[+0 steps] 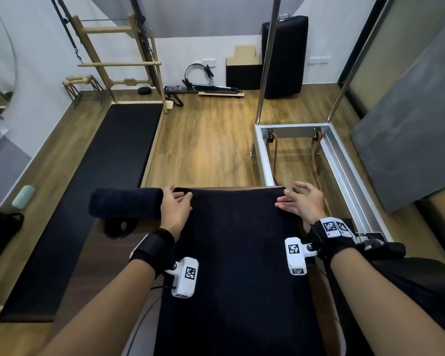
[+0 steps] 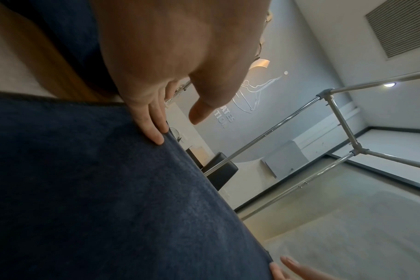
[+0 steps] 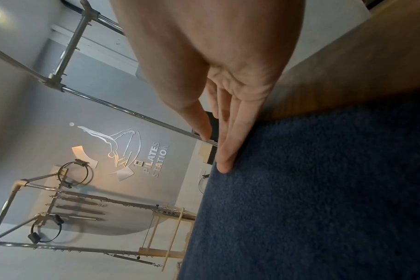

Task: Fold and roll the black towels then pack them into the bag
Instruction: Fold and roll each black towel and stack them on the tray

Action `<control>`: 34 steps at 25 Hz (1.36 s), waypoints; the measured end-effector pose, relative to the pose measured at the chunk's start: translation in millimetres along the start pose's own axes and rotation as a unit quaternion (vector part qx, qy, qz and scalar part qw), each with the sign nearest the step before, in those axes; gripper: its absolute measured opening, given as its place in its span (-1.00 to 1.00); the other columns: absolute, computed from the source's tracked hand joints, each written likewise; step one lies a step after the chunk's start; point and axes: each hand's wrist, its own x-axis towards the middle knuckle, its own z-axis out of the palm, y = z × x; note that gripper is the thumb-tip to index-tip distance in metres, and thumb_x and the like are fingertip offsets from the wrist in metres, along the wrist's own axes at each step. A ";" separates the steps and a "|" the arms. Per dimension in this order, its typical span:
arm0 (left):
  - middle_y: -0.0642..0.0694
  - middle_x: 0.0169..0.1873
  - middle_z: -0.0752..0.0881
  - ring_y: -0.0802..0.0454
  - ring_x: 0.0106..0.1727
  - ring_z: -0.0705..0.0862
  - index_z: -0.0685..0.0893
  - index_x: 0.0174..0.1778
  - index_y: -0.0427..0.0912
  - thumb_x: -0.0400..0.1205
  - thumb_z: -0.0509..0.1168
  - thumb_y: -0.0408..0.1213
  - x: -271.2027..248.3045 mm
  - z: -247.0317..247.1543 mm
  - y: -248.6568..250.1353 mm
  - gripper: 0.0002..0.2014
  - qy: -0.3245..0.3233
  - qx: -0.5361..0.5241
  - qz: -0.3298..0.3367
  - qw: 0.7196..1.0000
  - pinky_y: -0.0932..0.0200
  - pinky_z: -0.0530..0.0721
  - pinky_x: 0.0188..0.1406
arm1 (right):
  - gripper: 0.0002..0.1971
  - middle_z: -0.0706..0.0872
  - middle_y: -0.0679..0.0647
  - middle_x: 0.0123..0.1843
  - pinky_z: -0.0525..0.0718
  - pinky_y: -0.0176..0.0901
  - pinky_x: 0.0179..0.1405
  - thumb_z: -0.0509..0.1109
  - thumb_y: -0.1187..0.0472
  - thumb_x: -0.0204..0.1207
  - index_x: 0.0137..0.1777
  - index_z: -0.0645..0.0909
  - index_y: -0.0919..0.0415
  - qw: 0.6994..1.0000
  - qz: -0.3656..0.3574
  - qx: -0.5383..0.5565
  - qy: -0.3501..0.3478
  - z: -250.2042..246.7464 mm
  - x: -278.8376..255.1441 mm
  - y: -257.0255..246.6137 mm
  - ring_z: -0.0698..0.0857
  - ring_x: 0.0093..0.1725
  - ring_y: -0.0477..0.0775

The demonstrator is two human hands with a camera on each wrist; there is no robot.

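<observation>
A black towel (image 1: 237, 253) lies flat and lengthwise on a wooden surface in front of me; it looks dark blue (image 2: 84, 189) in the wrist views (image 3: 324, 189). My left hand (image 1: 176, 204) rests with straight fingers (image 2: 153, 132) on its far left corner. My right hand (image 1: 297, 201) touches the far right corner with straight fingers (image 3: 224, 159), thumb lifted. A rolled black towel (image 1: 125, 202) lies just left of my left hand. Part of a black bag (image 1: 0, 232) shows at the left edge.
A long black mat (image 1: 100, 176) lies on the wooden floor to the left. A metal-framed reformer (image 1: 329, 160) stands to the right. A wooden ladder frame (image 1: 118, 62), an upright black pad (image 1: 284, 57) and exercise gear line the back wall. A mint roll (image 1: 23, 196) lies at left.
</observation>
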 end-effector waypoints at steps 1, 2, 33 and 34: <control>-0.05 0.31 0.64 0.09 0.25 0.72 0.34 0.76 -0.18 0.79 0.39 -0.30 -7.1 -4.7 -1.8 -0.39 -0.006 -0.002 0.012 1.000 0.01 0.81 0.26 | -0.61 0.82 0.54 -0.09 0.91 0.05 -0.17 0.47 0.48 0.65 0.40 0.51 0.23 1.000 -0.009 -0.003 -0.003 -2.5 -6.3 0.1 0.89 -0.14 0.46; -0.07 0.35 0.64 0.06 0.32 0.71 0.39 0.73 -0.18 0.79 0.38 -0.30 -15.7 -10.3 -3.8 -0.43 -0.011 -0.001 0.030 0.999 -0.01 0.80 0.29 | -0.61 0.82 0.53 -0.07 0.90 0.00 -0.20 0.46 0.49 0.65 0.41 0.52 0.23 1.000 -0.017 -0.004 -0.006 -5.1 -14.5 0.3 0.89 -0.13 0.45; 0.08 -0.17 0.65 0.04 -0.10 0.67 0.69 -0.17 0.09 0.70 0.47 -0.07 -210.2 -115.9 -60.7 -0.85 -0.033 0.292 0.207 0.933 -0.05 0.67 -0.09 | -0.83 0.69 0.16 -0.55 0.52 -0.18 -0.49 0.50 0.29 0.66 -0.16 0.65 0.33 0.950 -0.127 -0.286 0.000 -68.0 -239.0 72.4 0.57 -0.64 -0.06; 0.07 -0.17 0.65 0.03 -0.11 0.66 0.70 -0.16 0.08 0.70 0.47 -0.09 -198.3 -106.5 -47.1 -0.86 -0.028 0.278 0.222 0.934 -0.05 0.68 -0.09 | -0.83 0.68 0.18 -0.54 0.47 -0.21 -0.60 0.48 0.30 0.68 -0.14 0.63 0.34 0.953 -0.139 -0.268 -0.009 -55.3 -226.5 56.5 0.51 -0.69 -0.05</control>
